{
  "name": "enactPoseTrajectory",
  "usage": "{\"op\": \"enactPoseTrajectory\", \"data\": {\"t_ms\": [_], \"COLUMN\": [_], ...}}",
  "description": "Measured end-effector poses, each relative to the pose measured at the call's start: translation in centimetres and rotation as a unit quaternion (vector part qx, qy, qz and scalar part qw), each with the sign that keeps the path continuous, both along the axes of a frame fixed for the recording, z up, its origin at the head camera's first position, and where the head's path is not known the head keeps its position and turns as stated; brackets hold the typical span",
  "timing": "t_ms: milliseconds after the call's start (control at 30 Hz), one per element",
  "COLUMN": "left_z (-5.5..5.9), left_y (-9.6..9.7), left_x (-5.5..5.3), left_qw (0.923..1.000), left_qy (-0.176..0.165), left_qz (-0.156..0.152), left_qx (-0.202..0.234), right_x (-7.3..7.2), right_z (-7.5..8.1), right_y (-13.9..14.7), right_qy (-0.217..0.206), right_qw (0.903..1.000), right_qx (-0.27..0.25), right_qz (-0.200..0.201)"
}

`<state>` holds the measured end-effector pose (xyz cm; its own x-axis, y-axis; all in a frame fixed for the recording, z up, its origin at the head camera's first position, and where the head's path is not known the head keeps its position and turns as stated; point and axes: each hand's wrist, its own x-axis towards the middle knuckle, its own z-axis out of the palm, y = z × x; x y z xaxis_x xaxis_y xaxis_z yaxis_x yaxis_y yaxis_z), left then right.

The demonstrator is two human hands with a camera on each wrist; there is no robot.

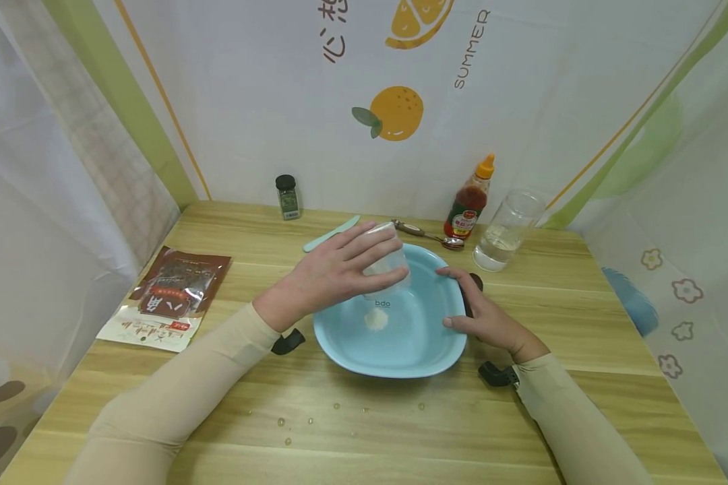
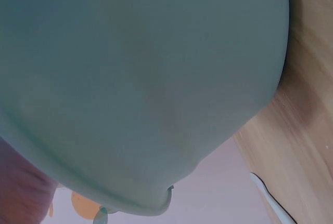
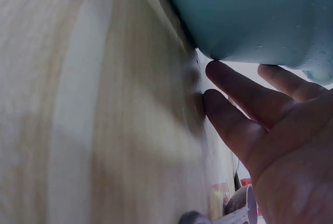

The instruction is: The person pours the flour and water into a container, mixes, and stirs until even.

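My left hand (image 1: pixel 346 269) grips a clear plastic cup (image 1: pixel 390 259), tilted over the light blue basin (image 1: pixel 394 366). A small heap of white powder (image 1: pixel 376 319) lies on the basin floor below the cup. At the basin's right side my right hand (image 1: pixel 491 316) holds the rim, thumb and index finger over the inner edge. The right wrist view shows that hand's other fingers (image 3: pixel 244 96) under and beside the outer wall. In the left wrist view the basin's wall (image 2: pixel 156 78) fills most of the picture, with part of a hand at lower left.
A brown spice packet (image 1: pixel 172 296) lies at left. Along the back are a dark-capped jar (image 1: pixel 288 197), a mint-green spatula-like tool (image 1: pixel 331 234), a spoon (image 1: pixel 427 234), a red sauce bottle (image 1: pixel 467 202) and a glass of clear liquid (image 1: pixel 505 236). Droplets (image 1: pixel 282 422) dot the front table.
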<state>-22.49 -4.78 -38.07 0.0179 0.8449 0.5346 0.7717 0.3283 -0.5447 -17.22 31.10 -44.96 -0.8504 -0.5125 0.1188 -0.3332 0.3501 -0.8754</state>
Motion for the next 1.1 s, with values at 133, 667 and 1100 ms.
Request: {"op": "enactPoseTrajectory", "data": {"t_ms": [133,667,1100], "left_z": [0.0,-0.29,-0.42], "left_y": [-0.09,-0.47,-0.99], "left_x": [0.02,-0.14,-0.4], "left_qw": [0.9998,0.9918,0.9628], "left_qy": [-0.02,-0.108,-0.237], "left_qz": [-0.001,0.009,0.02], "left_qx": [0.008,0.069,0.128], "right_x": [-0.02,-0.03,-0.03], "right_z": [0.0,-0.03,0.07], "right_y": [-0.02,0.07,0.06], "right_qy": [0.003,0.001,-0.003], "right_qw": [1.0,1.0,1.0], "right_qx": [0.003,0.006,0.002], "right_qz": [0.0,-0.004,-0.002]}}
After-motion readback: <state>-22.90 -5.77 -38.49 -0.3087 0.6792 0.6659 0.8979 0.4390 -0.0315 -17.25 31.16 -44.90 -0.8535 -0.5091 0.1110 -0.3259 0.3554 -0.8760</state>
